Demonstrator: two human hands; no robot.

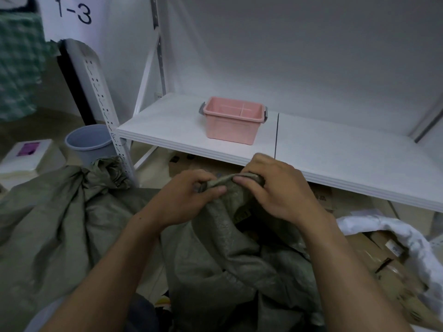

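Observation:
A large olive-green woven sack stands in front of me, below the shelf edge. My left hand and my right hand both grip its bunched top rim, fingers curled round the fabric, the two hands close together. An empty pink plastic bin with grey handles sits on the white shelf, behind the hands. What is inside the sack is hidden.
Another green sack lies slumped at the left. A grey bucket and a white box stand on the floor at the left. Flattened cardboard boxes and white plastic wrap lie at the right, under the shelf.

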